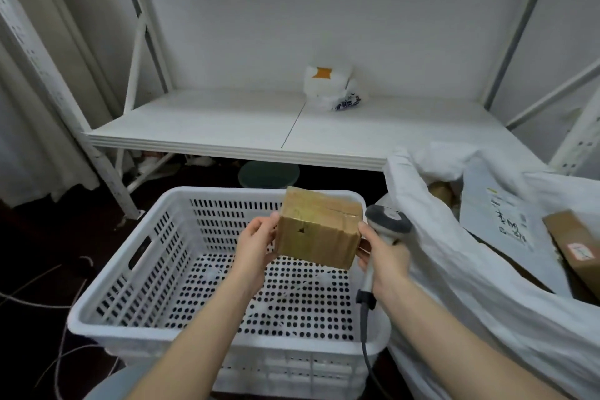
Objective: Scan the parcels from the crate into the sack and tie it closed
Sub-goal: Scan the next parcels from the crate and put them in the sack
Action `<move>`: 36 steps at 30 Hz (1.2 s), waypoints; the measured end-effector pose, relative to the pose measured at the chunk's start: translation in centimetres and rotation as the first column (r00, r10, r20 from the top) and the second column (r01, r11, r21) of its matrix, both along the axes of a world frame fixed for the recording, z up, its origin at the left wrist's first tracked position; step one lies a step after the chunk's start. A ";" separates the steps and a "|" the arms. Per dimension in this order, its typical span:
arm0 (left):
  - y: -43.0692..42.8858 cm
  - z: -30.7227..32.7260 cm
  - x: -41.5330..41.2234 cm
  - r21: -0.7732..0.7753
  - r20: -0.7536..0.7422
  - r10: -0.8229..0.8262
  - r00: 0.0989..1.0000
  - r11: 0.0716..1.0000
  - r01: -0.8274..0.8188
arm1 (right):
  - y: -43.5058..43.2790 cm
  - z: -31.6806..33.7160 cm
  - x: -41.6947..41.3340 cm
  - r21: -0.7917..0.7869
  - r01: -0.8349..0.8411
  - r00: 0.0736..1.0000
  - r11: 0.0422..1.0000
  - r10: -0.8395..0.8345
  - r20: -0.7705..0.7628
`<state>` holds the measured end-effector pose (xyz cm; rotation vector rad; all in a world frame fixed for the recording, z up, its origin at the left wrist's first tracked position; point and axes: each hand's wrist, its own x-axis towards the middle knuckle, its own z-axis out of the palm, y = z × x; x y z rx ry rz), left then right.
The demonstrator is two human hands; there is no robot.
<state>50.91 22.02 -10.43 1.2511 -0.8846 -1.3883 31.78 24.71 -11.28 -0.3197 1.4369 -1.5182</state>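
step: I'd turn the parcel (319, 230) until its label faces the scanner (388, 221); no label on the faces I see (likely underneath); hold steady, then trigger
sack (454, 269): right of the crate, mouth open; white mailer (506, 221) and flat brown box (574, 247) inside
crate (107, 312): no parcel visible on its floor
parcel: held above the crate's far side
left hand (256, 243): fingers grip the parcel's left edge
right hand (386, 256): curled round the scanner handle; thumb touches the parcel
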 end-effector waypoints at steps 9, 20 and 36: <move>-1.8 -0.2 0.0 0.023 0.009 -0.150 0.989 0.988 0.150 | 0.3 0.2 -1.5 -0.025 -0.021 0.997 0.999 0.022 0.071; -1.4 -0.5 0.5 -0.015 0.005 -0.097 0.995 0.995 0.097 | 0.4 0.4 -1.7 -0.050 0.017 0.996 0.999 -0.012 0.085; -1.8 -1.5 0.8 0.253 -0.076 -0.233 0.970 0.936 0.245 | 0.8 1.3 -1.8 -0.053 -0.034 0.999 0.998 0.033 -0.015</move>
